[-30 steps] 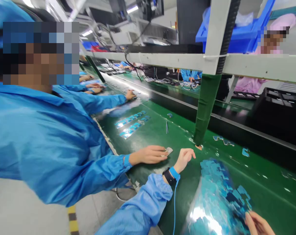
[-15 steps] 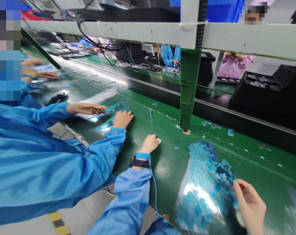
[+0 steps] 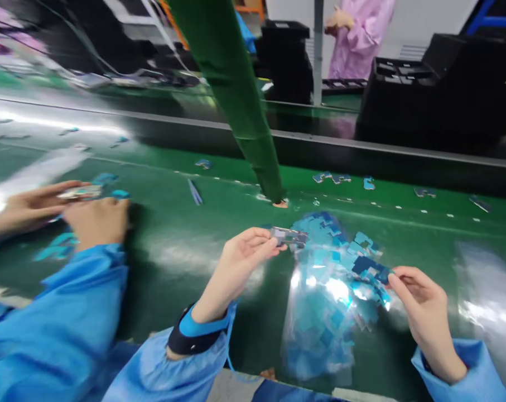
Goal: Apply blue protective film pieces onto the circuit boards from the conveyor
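Note:
My left hand (image 3: 242,259), with a blue band and a black strap at its wrist, pinches a small circuit board (image 3: 289,237) with silvery parts. The board sits just above the upper left edge of a clear plastic bag (image 3: 315,352) full of light-blue cut film pieces (image 3: 319,312). To the right of the bag, my right hand (image 3: 424,301) grips the end of a dark-blue cut film piece (image 3: 367,268) between thumb and forefinger. Loose film pieces (image 3: 364,243) spill from the bag's top beneath it.
A co-worker's hands (image 3: 96,220) handle a light-coloured part at the left. Blue tweezers (image 3: 194,192) lie on the green bench (image 3: 169,245). A green-wrapped post (image 3: 255,134) rises behind. Several small boards (image 3: 332,178) line the bench's back. Another clear plastic sheet (image 3: 491,301) lies at the right.
My left hand has come right towards the bag, and the circuit board now shows clearly in it. My right hand has lifted the dark-blue film piece slightly. The view has swung right.

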`<state>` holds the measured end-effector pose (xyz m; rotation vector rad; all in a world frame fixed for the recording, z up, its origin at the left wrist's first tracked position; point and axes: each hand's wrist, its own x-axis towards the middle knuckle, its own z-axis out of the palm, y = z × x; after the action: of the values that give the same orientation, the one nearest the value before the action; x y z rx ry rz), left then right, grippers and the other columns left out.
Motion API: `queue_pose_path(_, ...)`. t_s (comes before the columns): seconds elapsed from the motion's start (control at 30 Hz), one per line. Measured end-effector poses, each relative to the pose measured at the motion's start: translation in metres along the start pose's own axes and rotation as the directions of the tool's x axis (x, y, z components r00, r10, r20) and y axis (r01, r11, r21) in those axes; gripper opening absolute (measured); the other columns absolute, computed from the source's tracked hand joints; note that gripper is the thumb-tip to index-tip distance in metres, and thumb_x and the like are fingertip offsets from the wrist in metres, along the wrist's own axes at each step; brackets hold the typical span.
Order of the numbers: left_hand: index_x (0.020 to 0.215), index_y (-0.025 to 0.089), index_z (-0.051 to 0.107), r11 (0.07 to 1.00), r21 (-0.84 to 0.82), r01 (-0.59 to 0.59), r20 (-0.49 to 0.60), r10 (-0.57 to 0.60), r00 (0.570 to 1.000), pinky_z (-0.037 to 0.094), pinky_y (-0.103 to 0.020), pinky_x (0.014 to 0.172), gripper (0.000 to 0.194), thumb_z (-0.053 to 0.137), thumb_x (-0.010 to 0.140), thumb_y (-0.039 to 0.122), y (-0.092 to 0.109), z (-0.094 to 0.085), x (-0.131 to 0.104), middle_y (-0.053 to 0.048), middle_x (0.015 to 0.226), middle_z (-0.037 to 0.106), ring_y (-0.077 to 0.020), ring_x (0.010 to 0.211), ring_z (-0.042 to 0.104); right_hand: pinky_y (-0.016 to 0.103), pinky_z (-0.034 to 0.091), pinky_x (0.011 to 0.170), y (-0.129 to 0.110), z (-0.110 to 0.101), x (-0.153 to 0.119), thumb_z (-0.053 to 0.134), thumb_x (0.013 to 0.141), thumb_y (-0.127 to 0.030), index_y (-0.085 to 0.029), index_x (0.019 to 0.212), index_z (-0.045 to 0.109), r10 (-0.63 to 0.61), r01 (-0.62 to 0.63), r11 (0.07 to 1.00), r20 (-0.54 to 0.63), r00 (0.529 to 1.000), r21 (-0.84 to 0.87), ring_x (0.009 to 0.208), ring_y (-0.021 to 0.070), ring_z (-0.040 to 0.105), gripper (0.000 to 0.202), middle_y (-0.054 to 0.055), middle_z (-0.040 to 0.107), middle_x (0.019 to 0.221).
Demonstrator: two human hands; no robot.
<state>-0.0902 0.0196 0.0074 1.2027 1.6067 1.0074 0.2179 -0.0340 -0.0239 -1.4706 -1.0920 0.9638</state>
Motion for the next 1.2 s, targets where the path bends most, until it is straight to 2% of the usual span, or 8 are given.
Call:
queue_pose_path(0.1,0.082,0.019,0.061,0.896,-0.382,0.226,0.250,-0.135,0.959,0.055,-0.025,0.062,0.036,0.081,0.061,0.040,0.006,0.040,-0.011,0.000,0.068,0.071,-0.0167,0.067,0.070,0.020,0.048,0.054,-0.007,-0.002,-0.001,0.074,0.074,-0.032,-0.018,0.076,0.069,-0.012,0.010,0.998,0.034,0.999,0.066,0.059,0.0115,0.059,0.015,0.001,0.066,0.066)
queue_pose_path(0.2,0.105,0.020,0.066,0.814,-0.446,0.373,0.387,-0.200,0.900,0.052,-0.021,0.057,0.048,0.082,0.062,0.033,0.002,0.065,-0.018,0.002,0.069,0.072,-0.0132,0.063,0.067,0.018,0.045,0.053,-0.013,0.000,-0.002,0.074,0.076,-0.030,-0.018,0.075,0.068,-0.013,0.011,0.998,0.035,0.999,0.056,0.058,0.0093,0.056,0.013,0.000,0.064,0.065)
queue_pose_path(0.3,0.101,0.020,0.069,0.798,-0.439,0.412,0.446,-0.204,0.871,0.050,-0.020,0.054,0.042,0.082,0.063,0.032,-0.007,0.074,-0.021,-0.001,0.075,0.074,-0.0160,0.070,0.069,0.018,0.045,0.054,-0.017,0.004,-0.003,0.074,0.076,-0.031,-0.018,0.075,0.068,0.029,-0.031,0.999,0.051,0.998,0.041,0.059,0.0087,0.056,0.015,-0.001,0.064,0.065)
queue_pose_path(0.53,0.083,0.021,0.058,0.790,-0.492,0.366,0.451,-0.128,0.883,0.052,-0.018,0.049,0.029,0.080,0.064,0.023,-0.019,0.077,-0.024,0.003,0.072,0.069,-0.0147,0.063,0.069,0.017,0.047,0.056,-0.016,0.013,-0.005,0.073,0.077,-0.029,-0.019,0.076,0.068,0.109,-0.113,0.993,0.121,0.987,0.026,0.062,0.0087,0.057,0.012,0.000,0.064,0.069)
queue_pose_path(0.67,0.113,0.024,0.061,0.825,-0.449,0.343,0.463,-0.113,0.879,0.057,-0.018,0.054,0.045,0.077,0.071,0.021,-0.018,0.077,-0.029,0.002,0.081,0.071,-0.0109,0.062,0.068,0.021,0.049,0.059,-0.018,0.014,-0.005,0.070,0.080,-0.020,-0.022,0.081,0.068,-0.037,0.042,0.997,0.097,0.995,-0.057,0.067,0.0115,0.061,0.003,0.000,0.066,0.072)
queue_pose_path(0.93,0.093,0.020,0.073,0.853,-0.414,0.318,0.436,-0.120,0.892,0.060,-0.015,0.064,0.018,0.074,0.075,0.022,-0.012,0.076,-0.033,0.002,0.076,0.077,-0.0113,0.068,0.072,0.032,0.050,0.088,-0.031,0.018,-0.006,0.063,0.077,0.001,-0.022,0.088,0.070,-0.447,0.453,0.873,0.076,0.891,-0.181,0.081,0.0135,0.062,0.026,0.000,0.066,0.081)
queue_pose_path(1.03,0.093,0.020,0.074,0.846,-0.432,0.313,0.412,-0.123,0.903,0.059,-0.013,0.063,0.020,0.076,0.073,0.018,-0.012,0.077,-0.034,0.003,0.073,0.077,-0.0105,0.062,0.072,0.036,0.047,0.096,-0.029,0.019,-0.006,0.065,0.078,-0.001,-0.023,0.086,0.071,-0.328,0.339,0.934,0.099,0.939,-0.115,0.074,0.0121,0.061,0.024,-0.003,0.065,0.072)
queue_pose_path(1.2,0.097,0.022,0.075,0.832,-0.450,0.324,0.413,-0.127,0.902,0.062,-0.019,0.065,0.024,0.075,0.073,0.017,-0.012,0.078,-0.035,0.003,0.080,0.079,-0.0142,0.070,0.075,0.025,0.052,0.083,-0.023,0.023,-0.003,0.071,0.077,-0.011,-0.025,0.080,0.072,0.008,-0.005,1.000,0.149,0.989,-0.022,0.089,0.0137,0.066,0.014,-0.001,0.071,0.079)
